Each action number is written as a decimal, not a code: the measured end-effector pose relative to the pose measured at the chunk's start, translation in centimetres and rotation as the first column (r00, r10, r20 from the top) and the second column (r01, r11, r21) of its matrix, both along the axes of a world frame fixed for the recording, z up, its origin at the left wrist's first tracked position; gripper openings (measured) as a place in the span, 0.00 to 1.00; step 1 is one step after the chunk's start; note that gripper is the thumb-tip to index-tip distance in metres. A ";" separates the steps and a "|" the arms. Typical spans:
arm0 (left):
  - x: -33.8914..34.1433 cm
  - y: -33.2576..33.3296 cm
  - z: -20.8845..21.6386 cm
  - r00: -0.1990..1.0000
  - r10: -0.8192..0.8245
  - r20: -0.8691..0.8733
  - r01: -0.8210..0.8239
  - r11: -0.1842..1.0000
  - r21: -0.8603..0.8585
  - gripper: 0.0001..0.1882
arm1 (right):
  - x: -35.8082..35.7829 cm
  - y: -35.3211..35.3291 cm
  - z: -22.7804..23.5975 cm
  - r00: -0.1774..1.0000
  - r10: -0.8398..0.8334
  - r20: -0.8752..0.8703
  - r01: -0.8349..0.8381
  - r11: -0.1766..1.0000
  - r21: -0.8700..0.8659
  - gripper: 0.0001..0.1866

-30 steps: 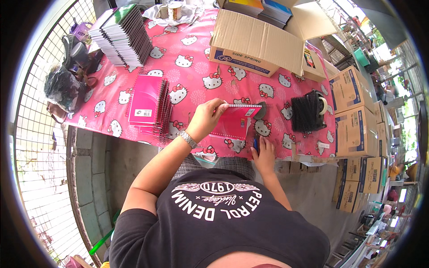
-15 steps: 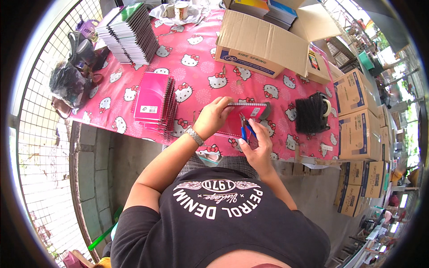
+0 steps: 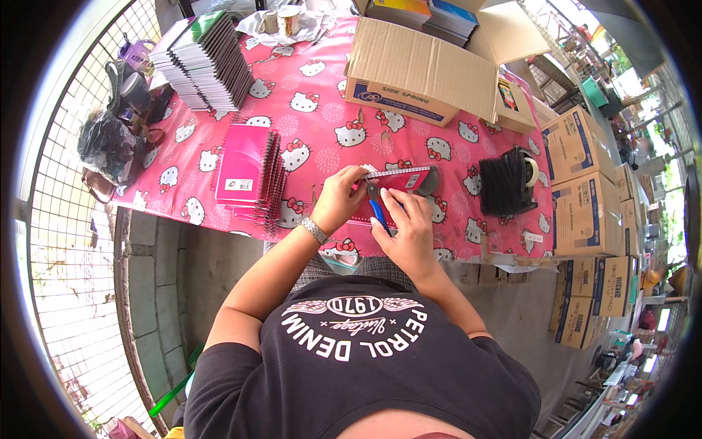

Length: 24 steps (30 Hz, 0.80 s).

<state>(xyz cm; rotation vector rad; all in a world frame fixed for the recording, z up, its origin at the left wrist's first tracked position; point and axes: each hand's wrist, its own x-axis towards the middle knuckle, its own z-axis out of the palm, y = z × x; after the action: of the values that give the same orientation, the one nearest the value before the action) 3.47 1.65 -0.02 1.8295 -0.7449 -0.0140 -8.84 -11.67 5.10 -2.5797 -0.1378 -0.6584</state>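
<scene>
A red spiral notebook (image 3: 415, 180) lies in front of me on the pink tablecloth, its coil along the far edge. My left hand (image 3: 341, 196) grips the notebook at the left end of its coil, with the fingertips closed there. In my right hand (image 3: 411, 233) is a pair of pliers with blue handles (image 3: 379, 212). The pliers' dark jaws are at the left end of the coil, close to my left fingertips. I cannot make out whether the jaws touch the wire. Part of the notebook is hidden under my right hand. A grey rounded object (image 3: 428, 180) sits by the coil's right end.
Pink spiral notebooks (image 3: 245, 164) are stacked left of my hands. Farther back stands a taller notebook stack (image 3: 201, 66). An open cardboard box (image 3: 417, 69) is at the back; a bundle of black coils (image 3: 503, 184) lies right. Cartons (image 3: 581, 208) stand beyond the table's right edge.
My right hand has moved the pliers left, from over the notebook to the left end of its coil. My left hand stays at the coil's left end. The view has shifted slightly.
</scene>
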 end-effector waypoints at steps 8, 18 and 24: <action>-1.1 2.1 3.6 0.925 0.230 0.304 -0.220 0.973 -0.067 0.14 | -1.2 -1.3 -0.9 0.928 0.299 -0.221 0.098 0.376 0.921 0.24; 1.5 17.9 5.7 0.608 0.788 0.098 -0.794 0.601 0.092 0.16 | -4.8 -10.6 -11.3 0.945 -0.205 -0.255 0.222 0.974 0.038 0.22; 1.7 15.2 7.3 0.567 0.588 0.577 -0.779 0.609 0.146 0.19 | 0.1 -20.3 -13.9 0.855 -0.518 0.010 0.513 0.845 -0.152 0.19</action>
<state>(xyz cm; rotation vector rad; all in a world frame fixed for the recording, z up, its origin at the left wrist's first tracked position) 5.14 16.80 7.29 2.4557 -0.2692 0.9257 -8.77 -31.98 -8.82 -2.7850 0.5640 -0.8174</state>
